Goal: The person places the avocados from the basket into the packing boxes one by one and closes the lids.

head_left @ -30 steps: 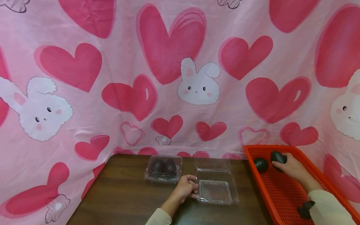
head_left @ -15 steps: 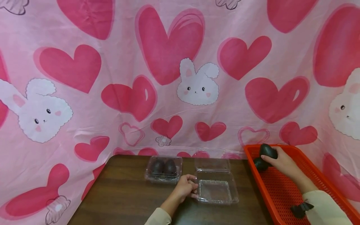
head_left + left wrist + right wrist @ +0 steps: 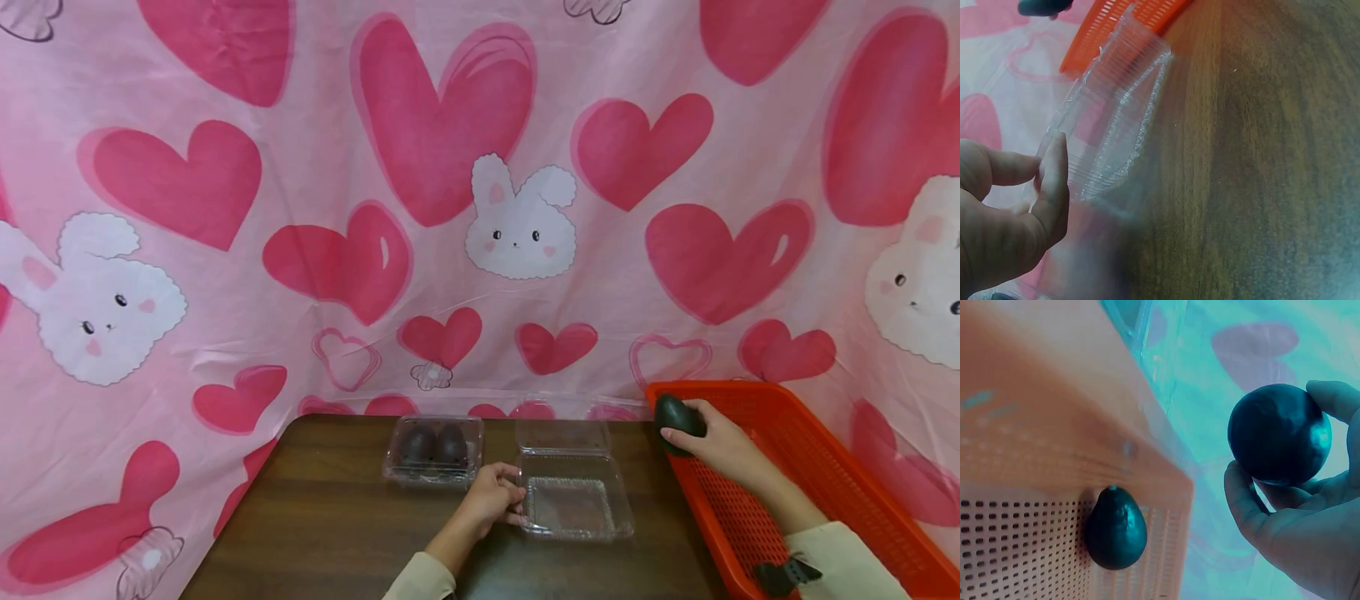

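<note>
My right hand (image 3: 720, 446) grips a dark green avocado (image 3: 678, 423) over the left rim of an orange basket (image 3: 701, 508). In the right wrist view, the held avocado (image 3: 1279, 434) sits between thumb and fingers, and a second avocado (image 3: 1116, 528) lies in the basket. The head view hides that second one behind the held avocado. With thumb and finger, my left hand (image 3: 491, 500) pinches the left rim of a clear plastic clamshell box (image 3: 573, 504). Its lid (image 3: 562, 436) stands open toward the back, and no fruit lies in it.
Left of the open box, a closed clear clamshell (image 3: 433, 475) holds two dark avocados (image 3: 450, 446). A pink curtain (image 3: 427, 275) with hearts and rabbits hangs behind the wooden table (image 3: 330, 517). The orange basket stands along the right side.
My right hand has lifted the avocado and carried it left, from inside the basket to over its left rim. The left hand keeps its place at the open box.
</note>
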Action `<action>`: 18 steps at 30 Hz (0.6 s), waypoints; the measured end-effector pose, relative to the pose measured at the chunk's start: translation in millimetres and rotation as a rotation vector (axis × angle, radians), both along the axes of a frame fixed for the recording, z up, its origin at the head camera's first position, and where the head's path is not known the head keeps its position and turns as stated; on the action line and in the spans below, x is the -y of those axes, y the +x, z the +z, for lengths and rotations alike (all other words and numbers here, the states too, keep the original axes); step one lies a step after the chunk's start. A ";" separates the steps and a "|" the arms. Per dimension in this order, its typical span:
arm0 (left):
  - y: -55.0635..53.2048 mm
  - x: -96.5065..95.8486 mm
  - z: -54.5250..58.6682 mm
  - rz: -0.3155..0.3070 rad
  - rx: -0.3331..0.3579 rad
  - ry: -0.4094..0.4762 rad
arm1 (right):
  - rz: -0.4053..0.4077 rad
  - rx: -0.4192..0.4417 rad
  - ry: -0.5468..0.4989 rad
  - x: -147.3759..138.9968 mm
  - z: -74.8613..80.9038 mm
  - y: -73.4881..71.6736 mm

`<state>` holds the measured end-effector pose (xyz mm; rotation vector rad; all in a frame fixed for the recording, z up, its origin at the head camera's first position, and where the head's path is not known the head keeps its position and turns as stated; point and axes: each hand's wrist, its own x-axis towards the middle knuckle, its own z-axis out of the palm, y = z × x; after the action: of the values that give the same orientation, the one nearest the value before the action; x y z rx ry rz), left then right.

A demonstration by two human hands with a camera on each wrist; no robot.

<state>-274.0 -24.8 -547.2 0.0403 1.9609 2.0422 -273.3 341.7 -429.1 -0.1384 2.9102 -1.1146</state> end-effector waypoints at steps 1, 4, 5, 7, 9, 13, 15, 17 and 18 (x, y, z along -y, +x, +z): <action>0.1 0.1 -0.1 -0.001 0.001 -0.003 | 0.006 0.005 0.000 2.0 -0.4 0.5; 0.1 0.5 -0.5 0.001 0.000 -0.009 | 0.026 0.026 -0.010 8.8 -1.5 1.8; 0.2 0.7 -0.5 0.001 0.000 -0.011 | 0.030 0.035 -0.014 11.5 -2.0 2.2; 0.0 1.1 -0.1 0.001 -0.002 -0.019 | 0.038 0.054 -0.024 17.5 -2.5 2.5; -0.4 1.5 0.1 0.001 -0.002 -0.021 | 0.045 0.073 -0.035 24.3 -3.5 3.0; -0.7 1.9 1.4 0.001 0.002 -0.019 | 0.058 0.092 -0.044 39.7 -7.3 4.2; -0.9 1.7 1.5 0.003 0.001 -0.016 | 0.063 0.096 -0.044 47.5 -10.4 5.0; -0.9 1.4 1.8 0.006 0.000 -0.018 | 0.067 0.098 -0.047 54.6 -14.1 5.5; -1.0 1.2 1.7 0.006 -0.001 -0.021 | 0.071 0.099 -0.057 57.8 -15.9 5.5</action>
<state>-275.0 -25.9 -545.5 0.0315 1.9849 2.0255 -267.8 283.9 -445.0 -0.1811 2.7654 -1.1593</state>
